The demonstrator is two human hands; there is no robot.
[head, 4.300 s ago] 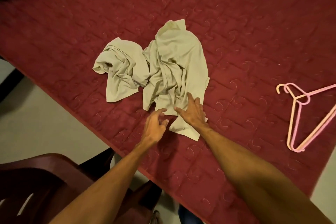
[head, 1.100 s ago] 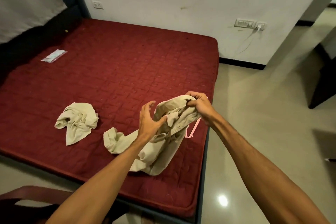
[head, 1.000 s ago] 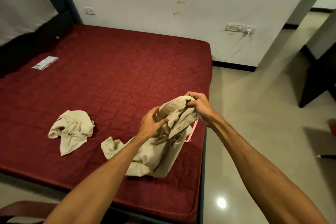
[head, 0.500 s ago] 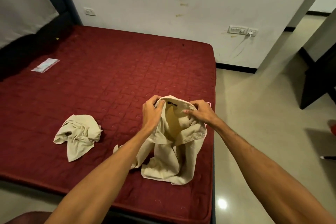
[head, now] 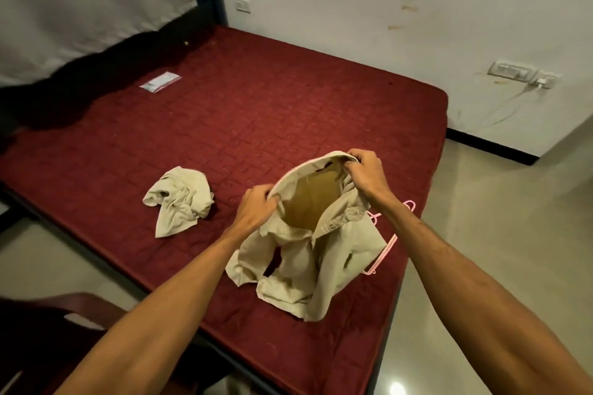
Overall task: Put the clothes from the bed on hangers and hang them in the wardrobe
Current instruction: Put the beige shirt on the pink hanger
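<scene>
I hold a beige shirt (head: 308,253) above the near right corner of the red bed (head: 256,125), its collar opening spread wide towards me. My left hand (head: 253,207) grips the left side of the collar. My right hand (head: 364,173) grips the far right side. The shirt's lower part hangs down onto the mattress. Pink hangers (head: 386,244) lie on the bed behind the shirt, mostly hidden by it. A second beige garment (head: 179,199) lies crumpled on the bed to the left.
A small clear plastic packet (head: 160,82) lies far back on the mattress. A dark red chair (head: 48,330) stands at the lower left beside the bed. A white wall with a socket panel (head: 521,74) and a dangling cable is to the right; tiled floor lies beyond the bed's right edge.
Both hands moved further apart, pulling the collar opening wider. The view shifted left, and the hangers now show beside the shirt.
</scene>
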